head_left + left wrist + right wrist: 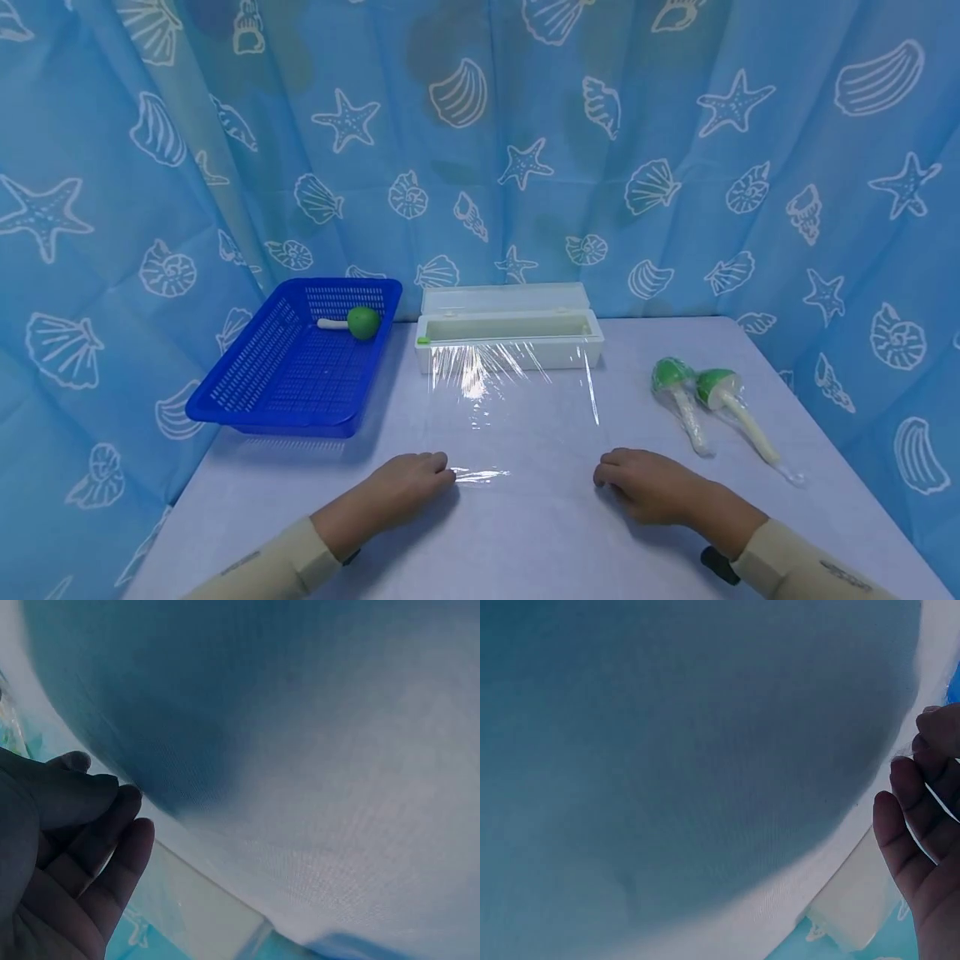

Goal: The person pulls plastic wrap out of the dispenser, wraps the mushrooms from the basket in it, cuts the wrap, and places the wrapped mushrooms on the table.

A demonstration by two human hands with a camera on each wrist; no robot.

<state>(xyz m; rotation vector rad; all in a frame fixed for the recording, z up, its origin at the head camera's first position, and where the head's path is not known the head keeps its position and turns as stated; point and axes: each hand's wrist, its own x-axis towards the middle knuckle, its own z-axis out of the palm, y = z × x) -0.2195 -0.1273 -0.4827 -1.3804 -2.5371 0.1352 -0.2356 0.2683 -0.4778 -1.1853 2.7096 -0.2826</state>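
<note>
Head view: left hand and right hand each pinch the cling film sheet's near corners; bare table lies below.

Pale lilac table, blue basket, white film dispenser, stretched cling film, two wrapped maracas

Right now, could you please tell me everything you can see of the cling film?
The cling film is a clear, glossy, wrinkled sheet drawn out of the white dispenser box and spread on the table toward the person. Its far edge is attached at the box. The left hand pinches its near left corner; the right hand is at the near right corner.
</note>
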